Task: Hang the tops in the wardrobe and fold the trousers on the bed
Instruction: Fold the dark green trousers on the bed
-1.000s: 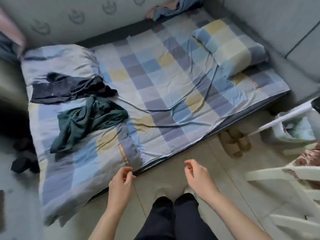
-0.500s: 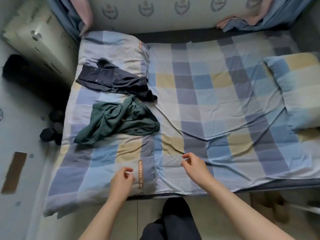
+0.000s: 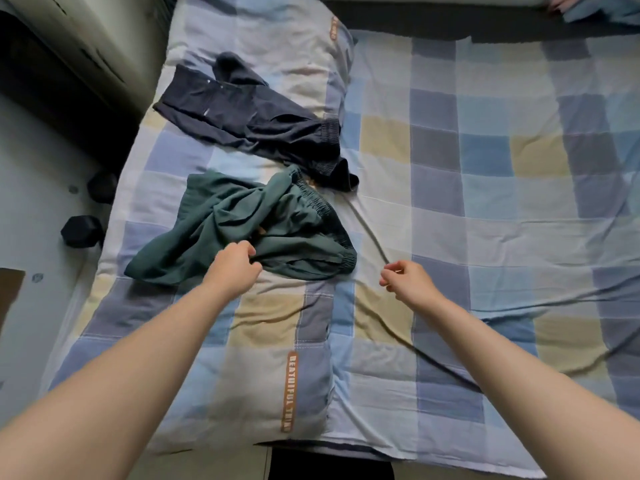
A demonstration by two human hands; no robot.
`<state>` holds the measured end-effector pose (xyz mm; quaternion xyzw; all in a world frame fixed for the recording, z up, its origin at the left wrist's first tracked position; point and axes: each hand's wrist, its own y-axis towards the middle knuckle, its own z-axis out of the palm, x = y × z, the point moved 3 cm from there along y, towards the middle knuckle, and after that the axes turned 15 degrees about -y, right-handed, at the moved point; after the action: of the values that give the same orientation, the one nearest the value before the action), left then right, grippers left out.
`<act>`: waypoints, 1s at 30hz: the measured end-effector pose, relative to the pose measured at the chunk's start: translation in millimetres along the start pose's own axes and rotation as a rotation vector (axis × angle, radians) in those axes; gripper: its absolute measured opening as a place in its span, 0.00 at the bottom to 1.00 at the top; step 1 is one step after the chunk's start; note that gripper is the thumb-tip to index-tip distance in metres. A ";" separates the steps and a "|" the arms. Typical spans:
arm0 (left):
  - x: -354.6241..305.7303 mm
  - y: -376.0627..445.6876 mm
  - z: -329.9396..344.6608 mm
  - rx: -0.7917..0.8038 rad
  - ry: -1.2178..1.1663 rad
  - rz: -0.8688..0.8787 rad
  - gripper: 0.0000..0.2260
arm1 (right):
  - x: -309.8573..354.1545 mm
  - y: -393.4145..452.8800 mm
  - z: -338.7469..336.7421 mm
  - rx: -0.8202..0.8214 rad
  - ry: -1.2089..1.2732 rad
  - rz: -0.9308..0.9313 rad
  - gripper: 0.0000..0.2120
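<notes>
The crumpled green cotton trousers (image 3: 242, 226), near the checked bed's (image 3: 485, 168) left edge, are being pinched by the left hand (image 3: 235, 268); the loosely curled, empty right hand (image 3: 407, 280) is needed next for spreading them.

Both hands out over the bed, left one at the green trousers.

I see my left hand (image 3: 235, 268) with its fingers curled onto the near edge of the crumpled green trousers (image 3: 242, 223), though I cannot tell whether cloth is pinched in the grip. My right hand (image 3: 408, 282) hangs loosely curled above the checked sheet (image 3: 485, 168), apart from any garment. The dark navy trousers (image 3: 249, 116) lie beyond the green pair, their cuffs just beside its waistband. Both pairs rest on a folded checked quilt (image 3: 270, 375) covering the bed's left side.
</notes>
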<state>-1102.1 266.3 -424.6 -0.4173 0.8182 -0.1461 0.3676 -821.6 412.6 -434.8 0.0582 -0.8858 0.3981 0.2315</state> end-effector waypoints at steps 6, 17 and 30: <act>0.9 98.5 6.1 -0.087 0.134 0.051 0.21 | -6.1 83.0 44.5 0.052 0.001 0.018 0.16; 15.4 199.2 41.5 -0.201 0.170 0.151 0.22 | -5.4 176.0 121.4 -0.017 0.118 0.132 0.30; 118.9 75.7 69.8 0.053 0.143 0.418 0.19 | 5.8 127.0 139.6 -0.147 0.198 -0.228 0.16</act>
<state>-1140.5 223.2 -570.9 -0.2172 0.9067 -0.1175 0.3419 -913.9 396.7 -598.7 0.1017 -0.8731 0.3070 0.3649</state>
